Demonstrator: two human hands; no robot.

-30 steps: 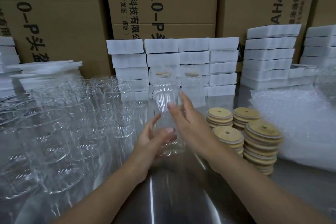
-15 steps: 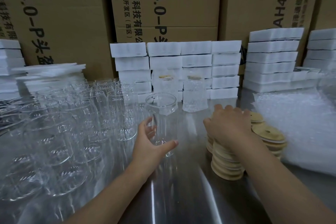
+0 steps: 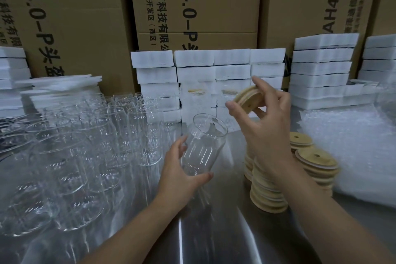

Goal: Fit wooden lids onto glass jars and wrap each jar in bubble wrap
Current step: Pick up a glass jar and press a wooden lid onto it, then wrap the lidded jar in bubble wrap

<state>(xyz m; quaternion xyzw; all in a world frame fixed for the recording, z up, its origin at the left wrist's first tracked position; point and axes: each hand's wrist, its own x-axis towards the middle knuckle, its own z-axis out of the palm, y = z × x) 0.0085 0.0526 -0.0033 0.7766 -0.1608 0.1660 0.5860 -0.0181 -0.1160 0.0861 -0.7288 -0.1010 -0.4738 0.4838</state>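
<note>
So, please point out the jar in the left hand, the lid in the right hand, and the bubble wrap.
glass jar (image 3: 203,148): head view, middle of its clear wall.
wooden lid (image 3: 246,99): head view, its tilted wooden face.
bubble wrap (image 3: 347,146): head view, top of the pile.

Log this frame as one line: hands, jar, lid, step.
left hand: grips glass jar, tilted, mouth uncovered | right hand: pinches wooden lid, above jar mouth, apart | step: lid not yet fitted
</note>
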